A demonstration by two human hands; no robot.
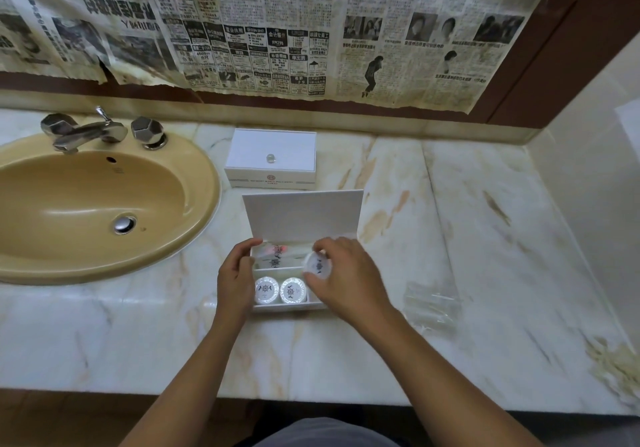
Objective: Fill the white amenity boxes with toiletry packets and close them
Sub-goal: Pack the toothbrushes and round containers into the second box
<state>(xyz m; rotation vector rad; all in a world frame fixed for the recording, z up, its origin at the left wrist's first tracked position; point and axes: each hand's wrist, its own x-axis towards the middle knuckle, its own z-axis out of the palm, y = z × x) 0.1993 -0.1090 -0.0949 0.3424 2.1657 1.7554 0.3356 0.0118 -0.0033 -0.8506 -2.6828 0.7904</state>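
An open white amenity box (289,306) sits on the marble counter, its lid (303,216) standing upright at the back. Two round white packets (267,290) (293,290) lie side by side in the front compartment. Flat packets (277,256) fill the rear compartment. My right hand (341,278) pinches a third round white packet (317,265) tilted over the box's right end. My left hand (237,275) grips the box's left wall. A second white amenity box (271,159), closed, with a small clear knob on its lid, stands behind the open one.
A tan oval sink (93,204) with chrome taps (100,131) lies to the left. A crumpled clear plastic wrapper (431,304) lies on the marble counter (485,221) right of the box. Newspaper (277,30) covers the wall behind. The counter's front edge runs just below my forearms.
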